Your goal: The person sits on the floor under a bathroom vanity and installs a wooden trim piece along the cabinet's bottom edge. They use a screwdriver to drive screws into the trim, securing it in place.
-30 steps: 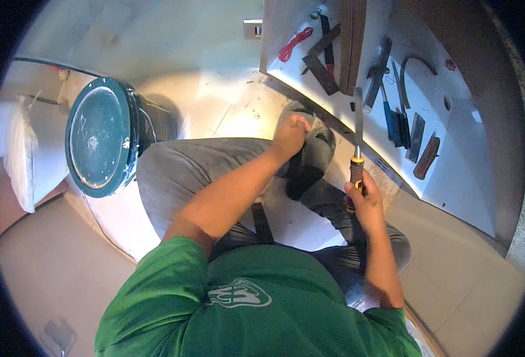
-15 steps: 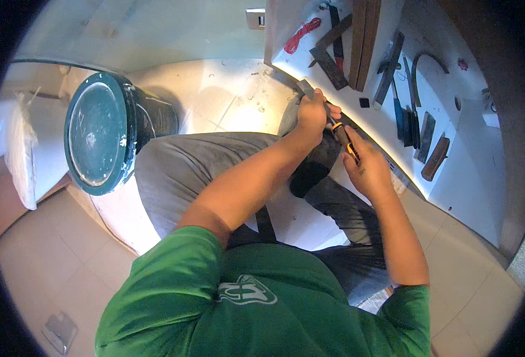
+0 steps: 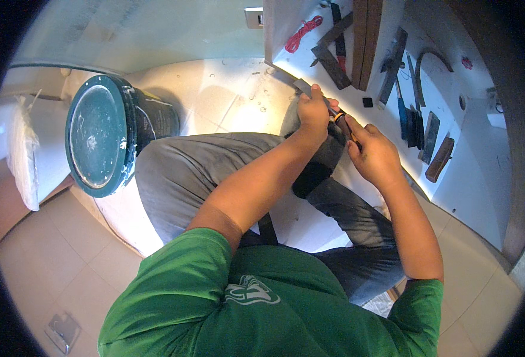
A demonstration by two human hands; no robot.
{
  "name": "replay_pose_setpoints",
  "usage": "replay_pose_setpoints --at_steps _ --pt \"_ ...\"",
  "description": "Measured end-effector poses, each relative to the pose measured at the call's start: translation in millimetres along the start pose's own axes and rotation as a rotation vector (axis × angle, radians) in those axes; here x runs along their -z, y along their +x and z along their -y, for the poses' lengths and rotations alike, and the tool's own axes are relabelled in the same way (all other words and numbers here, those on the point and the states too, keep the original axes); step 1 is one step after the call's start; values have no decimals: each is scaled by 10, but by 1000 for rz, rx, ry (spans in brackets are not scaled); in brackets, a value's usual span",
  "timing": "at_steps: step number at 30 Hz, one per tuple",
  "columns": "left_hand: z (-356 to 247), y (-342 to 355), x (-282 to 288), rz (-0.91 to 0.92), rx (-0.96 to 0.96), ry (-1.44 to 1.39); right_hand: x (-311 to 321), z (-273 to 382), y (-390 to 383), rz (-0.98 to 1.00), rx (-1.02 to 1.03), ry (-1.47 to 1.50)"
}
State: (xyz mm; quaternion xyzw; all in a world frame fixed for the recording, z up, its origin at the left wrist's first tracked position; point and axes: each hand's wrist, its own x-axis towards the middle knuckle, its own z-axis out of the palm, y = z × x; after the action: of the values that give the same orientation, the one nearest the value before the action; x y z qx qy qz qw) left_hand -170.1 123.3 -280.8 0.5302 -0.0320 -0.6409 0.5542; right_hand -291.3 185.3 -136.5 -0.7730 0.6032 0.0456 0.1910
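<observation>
While left hand (image 3: 313,114) partly hides tool (image 3: 336,117), its fingers (image 3: 332,103) clasp blade (image 3: 302,86); right hand (image 3: 375,153) grips handle (image 3: 344,125)

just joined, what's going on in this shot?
A person holds a flat-bladed tool in both hands: the right hand on its dark-and-yellow handle, the left hand on the blade, whose end shows beyond the fingers. A lidded bucket is at the left; red cord lies in the white cabinet ahead and right.

Tool (image 3: 341,124) partly hidden by both hands (image 3: 314,114) (image 3: 376,153), green shirt (image 3: 292,315) cut off below
</observation>
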Motion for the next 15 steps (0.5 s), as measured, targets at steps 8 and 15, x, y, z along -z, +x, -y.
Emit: replay_pose_setpoints --at_steps 8,15 --pt "-110 37 25 0 87 0 61 78 24 24 1 -46" --pt "101 145 52 21 -25 -9 -31 23 105 117 -11 -178"
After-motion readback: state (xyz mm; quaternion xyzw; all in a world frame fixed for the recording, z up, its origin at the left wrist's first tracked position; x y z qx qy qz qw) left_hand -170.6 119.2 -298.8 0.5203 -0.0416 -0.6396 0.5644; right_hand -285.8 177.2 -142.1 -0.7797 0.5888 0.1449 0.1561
